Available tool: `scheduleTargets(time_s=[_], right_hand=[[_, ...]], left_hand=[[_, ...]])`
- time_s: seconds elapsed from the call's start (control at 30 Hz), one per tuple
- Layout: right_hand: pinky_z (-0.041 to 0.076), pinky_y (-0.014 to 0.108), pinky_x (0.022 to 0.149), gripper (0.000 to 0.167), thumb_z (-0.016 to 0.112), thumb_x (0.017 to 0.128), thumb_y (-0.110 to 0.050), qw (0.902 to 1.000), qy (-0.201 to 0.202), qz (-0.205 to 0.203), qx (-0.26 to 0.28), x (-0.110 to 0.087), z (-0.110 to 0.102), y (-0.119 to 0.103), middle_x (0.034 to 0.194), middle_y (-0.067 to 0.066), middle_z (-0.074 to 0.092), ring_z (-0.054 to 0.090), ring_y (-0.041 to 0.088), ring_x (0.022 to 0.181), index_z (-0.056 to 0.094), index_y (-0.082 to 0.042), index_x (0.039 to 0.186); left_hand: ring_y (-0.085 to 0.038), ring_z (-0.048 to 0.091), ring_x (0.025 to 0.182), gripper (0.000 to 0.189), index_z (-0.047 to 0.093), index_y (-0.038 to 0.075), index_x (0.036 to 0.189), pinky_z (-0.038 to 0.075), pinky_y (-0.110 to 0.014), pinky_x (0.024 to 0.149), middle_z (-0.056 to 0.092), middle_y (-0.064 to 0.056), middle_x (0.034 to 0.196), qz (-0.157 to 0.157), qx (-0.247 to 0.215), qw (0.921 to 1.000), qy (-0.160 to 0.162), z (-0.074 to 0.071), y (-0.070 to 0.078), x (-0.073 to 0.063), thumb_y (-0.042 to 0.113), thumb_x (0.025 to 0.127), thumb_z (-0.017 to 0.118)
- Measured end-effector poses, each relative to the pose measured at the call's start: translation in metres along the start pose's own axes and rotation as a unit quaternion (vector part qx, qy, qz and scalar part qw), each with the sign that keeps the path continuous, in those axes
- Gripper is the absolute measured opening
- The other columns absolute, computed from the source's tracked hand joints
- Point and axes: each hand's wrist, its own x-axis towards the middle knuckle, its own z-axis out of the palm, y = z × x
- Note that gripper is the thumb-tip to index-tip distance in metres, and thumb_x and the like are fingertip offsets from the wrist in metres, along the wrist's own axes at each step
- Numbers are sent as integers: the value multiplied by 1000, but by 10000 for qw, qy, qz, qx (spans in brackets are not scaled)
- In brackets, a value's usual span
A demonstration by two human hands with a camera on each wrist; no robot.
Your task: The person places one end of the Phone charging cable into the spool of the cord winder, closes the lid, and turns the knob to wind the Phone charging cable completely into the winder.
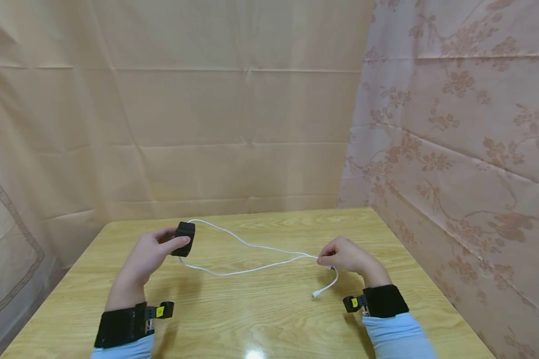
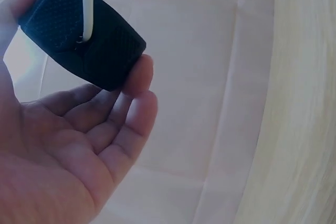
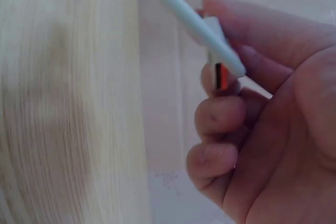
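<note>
A small black block [image 1: 186,234] with textured faces is pinched between the thumb and fingers of my left hand [image 1: 143,257], above the left part of the table. White USB cable [image 1: 251,245] comes out of both ends of the block; its two strands run right and meet at my right hand [image 1: 352,260]. In the right wrist view, thumb and fingers pinch the cable near a USB plug [image 3: 219,74] with orange inside its metal end. A short cable tail hangs below this hand, tipped with a slim white connector [image 1: 316,293].
Both hands are over a light wood-grain table [image 1: 251,319]. A beige cloth [image 1: 233,109] hangs behind it, and a pink floral cloth [image 1: 458,149] hangs along the right side. Each wrist wears a black strap [image 1: 386,301] with a small camera.
</note>
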Motion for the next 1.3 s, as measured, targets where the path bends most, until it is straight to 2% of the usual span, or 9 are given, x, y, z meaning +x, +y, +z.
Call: scheduleTargets(time_s=[0.1, 0.23, 0.5, 0.7, 0.8, 0.9, 1.03, 1.13, 1.3], right_hand=[[36, 26, 56, 16, 73, 92, -14, 9991, -183, -54, -385, 5, 9, -6, 65, -8, 53, 42, 9, 58, 76, -5, 80], [33, 24, 52, 20, 72, 92, -12, 9965, -388, -127, -727, 12, 24, -13, 59, -11, 47, 39, 7, 53, 72, -6, 73], [35, 23, 49, 26, 73, 84, -8, 9874, -397, -132, -1524, 16, 47, -25, 51, -14, 48, 43, 5, 48, 65, -15, 60], [32, 23, 49, 27, 78, 81, -12, 9861, -497, -40, -1588, 17, 57, -31, 53, -14, 46, 41, 6, 50, 62, -15, 59], [32, 24, 50, 29, 80, 84, -21, 9878, -539, 83, -1458, 17, 57, -31, 55, -13, 45, 40, 7, 52, 64, -14, 61], [36, 26, 53, 29, 79, 88, -30, 9898, -554, 212, -1292, 17, 53, -29, 59, -12, 48, 43, 7, 55, 70, -13, 67], [48, 33, 65, 27, 74, 93, -37, 9928, -391, 214, -1116, 16, 43, -25, 76, -7, 62, 55, 11, 69, 76, -10, 89], [52, 39, 76, 35, 73, 94, -35, 9950, -98, 305, -947, 15, 35, -22, 94, -1, 68, 61, 15, 84, 74, -4, 110], [54, 41, 81, 45, 71, 97, -31, 9960, 544, 490, -506, 14, 25, -20, 110, 9, 68, 63, 22, 97, 66, 0, 129]], left_hand=[[-36, 55, 124, 78, 45, -6, 149, 39, -53, 105, 59, -23, 137, 197, 73, 9998, -46, 7, 2, 2, 43, 94, 73], [-34, 60, 121, 74, 50, -6, 144, 44, -50, 102, 63, -21, 132, 505, 275, 9983, -95, 15, 4, 4, 42, 93, 75], [-30, 64, 112, 70, 56, -2, 139, 47, -51, 97, 68, -16, 123, 653, 591, 9957, -276, 29, 8, 7, 44, 90, 77], [-26, 65, 105, 65, 60, 0, 135, 47, -50, 94, 70, -11, 115, 741, 785, 9937, -310, 36, 9, 7, 44, 90, 78], [-26, 65, 105, 66, 60, 1, 135, 47, -50, 93, 70, -11, 116, 781, 825, 9931, -296, 38, 10, 7, 45, 89, 78], [-26, 65, 107, 66, 60, 1, 137, 48, -50, 93, 69, -11, 119, 853, 855, 9923, -285, 39, 11, 6, 44, 89, 78], [-27, 65, 106, 68, 58, 1, 139, 50, -47, 90, 68, -13, 122, 904, 857, 9919, -241, 40, 14, 6, 43, 89, 79], [-27, 65, 103, 72, 56, 1, 142, 52, -43, 83, 67, -14, 125, 943, 863, 9916, -180, 42, 16, 5, 43, 88, 80], [-25, 62, 92, 73, 56, 6, 143, 51, -38, 70, 66, -13, 125, 1139, 982, 9886, 72, 44, 19, 5, 41, 85, 83]])
